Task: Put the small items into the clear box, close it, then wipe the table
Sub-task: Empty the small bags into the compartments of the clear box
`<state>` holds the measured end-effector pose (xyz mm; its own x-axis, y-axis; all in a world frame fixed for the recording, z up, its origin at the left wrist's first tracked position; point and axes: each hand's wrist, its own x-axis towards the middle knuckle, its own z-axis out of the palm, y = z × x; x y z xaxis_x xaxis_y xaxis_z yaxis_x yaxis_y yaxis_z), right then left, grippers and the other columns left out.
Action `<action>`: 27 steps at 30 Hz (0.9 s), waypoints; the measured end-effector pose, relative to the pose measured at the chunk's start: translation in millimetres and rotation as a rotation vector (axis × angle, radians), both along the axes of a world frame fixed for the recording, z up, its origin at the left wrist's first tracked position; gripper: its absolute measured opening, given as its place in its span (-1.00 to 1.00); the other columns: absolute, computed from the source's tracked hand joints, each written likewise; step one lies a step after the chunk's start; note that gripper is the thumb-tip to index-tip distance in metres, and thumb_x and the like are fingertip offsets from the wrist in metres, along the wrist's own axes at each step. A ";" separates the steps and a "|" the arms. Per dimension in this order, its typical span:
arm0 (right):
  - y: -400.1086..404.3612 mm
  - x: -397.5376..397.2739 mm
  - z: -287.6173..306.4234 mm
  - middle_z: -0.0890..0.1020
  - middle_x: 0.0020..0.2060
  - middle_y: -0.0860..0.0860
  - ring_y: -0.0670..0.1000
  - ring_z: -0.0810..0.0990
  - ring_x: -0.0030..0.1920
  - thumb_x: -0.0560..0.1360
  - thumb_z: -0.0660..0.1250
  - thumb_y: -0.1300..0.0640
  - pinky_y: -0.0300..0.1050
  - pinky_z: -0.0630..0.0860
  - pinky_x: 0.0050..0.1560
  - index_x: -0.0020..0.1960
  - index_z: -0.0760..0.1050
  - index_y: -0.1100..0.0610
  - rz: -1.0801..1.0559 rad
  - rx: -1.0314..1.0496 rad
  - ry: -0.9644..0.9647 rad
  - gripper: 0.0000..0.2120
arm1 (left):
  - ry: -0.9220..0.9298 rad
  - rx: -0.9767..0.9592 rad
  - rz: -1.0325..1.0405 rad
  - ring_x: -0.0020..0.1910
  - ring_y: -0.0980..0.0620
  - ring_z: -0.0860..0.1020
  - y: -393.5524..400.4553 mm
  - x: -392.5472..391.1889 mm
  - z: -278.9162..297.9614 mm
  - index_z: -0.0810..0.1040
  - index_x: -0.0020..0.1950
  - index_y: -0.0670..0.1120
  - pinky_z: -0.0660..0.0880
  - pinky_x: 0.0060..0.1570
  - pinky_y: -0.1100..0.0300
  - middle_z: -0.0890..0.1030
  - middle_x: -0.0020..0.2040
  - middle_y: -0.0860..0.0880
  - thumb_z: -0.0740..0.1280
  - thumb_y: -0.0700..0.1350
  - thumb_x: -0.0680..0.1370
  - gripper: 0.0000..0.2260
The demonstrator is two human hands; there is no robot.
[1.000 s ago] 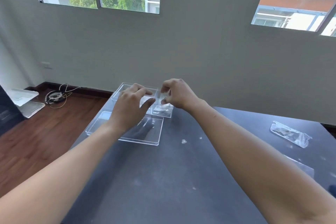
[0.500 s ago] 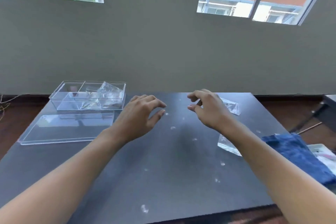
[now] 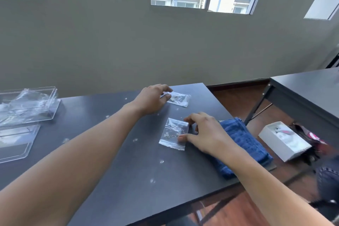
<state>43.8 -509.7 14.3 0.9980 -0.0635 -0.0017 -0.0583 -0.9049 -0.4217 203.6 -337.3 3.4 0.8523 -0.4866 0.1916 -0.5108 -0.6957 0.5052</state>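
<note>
Two small clear bags lie on the right part of the black table [image 3: 128,180]. My left hand [image 3: 152,99] reaches to the far bag [image 3: 179,98] and pinches its left end between thumb and fingers. My right hand [image 3: 203,132] holds the near bag [image 3: 172,135] by its right edge, thumb low and forefinger at the top corner. Both bags still lie flat. The clear box [image 3: 49,102] stands open at the far left with bags inside. Its lid [image 3: 18,143] lies flat in front of it. A folded blue cloth [image 3: 245,143] lies under my right wrist.
Small white specks dot the tabletop. The table's right edge runs just past the blue cloth. Below it on the wood floor stand a white box [image 3: 286,141] and a dark bag [image 3: 315,143]. A second dark table [image 3: 311,93] stands at the right.
My view swung right, away from the box. Both hands left the box, crossed the table and came down on the two bags.
</note>
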 end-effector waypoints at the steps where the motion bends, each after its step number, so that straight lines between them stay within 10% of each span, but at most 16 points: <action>1: -0.5 0.3 -1.0 0.57 0.13 -0.02 0.03 0.55 0.14 0.35 0.57 -0.20 -0.09 0.48 0.18 0.34 0.54 0.02 0.002 -0.005 -0.002 -0.36 | 0.038 0.015 0.006 0.23 -0.06 0.54 -8.9 5.0 -0.7 0.54 0.37 0.05 0.46 0.20 0.06 0.61 0.26 -0.02 0.25 0.05 0.65 -0.70; 21: 2.1 18.5 4.5 0.70 0.06 -0.04 0.05 0.59 0.19 0.30 0.65 -0.10 0.03 0.54 0.23 0.20 0.51 -0.03 -0.091 0.016 0.127 -0.44 | 0.280 0.423 0.130 0.21 -0.10 0.55 -48.3 48.1 15.2 0.41 0.35 0.18 0.44 0.33 -0.07 0.38 0.33 -0.01 0.46 0.25 0.41 -0.45; 27: 5.3 23.4 9.7 0.70 0.00 0.03 0.12 0.58 0.16 0.33 0.64 0.01 0.06 0.58 0.17 0.11 0.56 0.08 -0.078 0.010 0.187 -0.56 | 0.315 0.382 0.140 -0.16 -0.10 0.49 -50.9 46.5 19.1 0.46 0.03 0.05 0.48 -0.02 0.16 0.53 -0.10 0.00 0.45 0.07 0.48 -0.77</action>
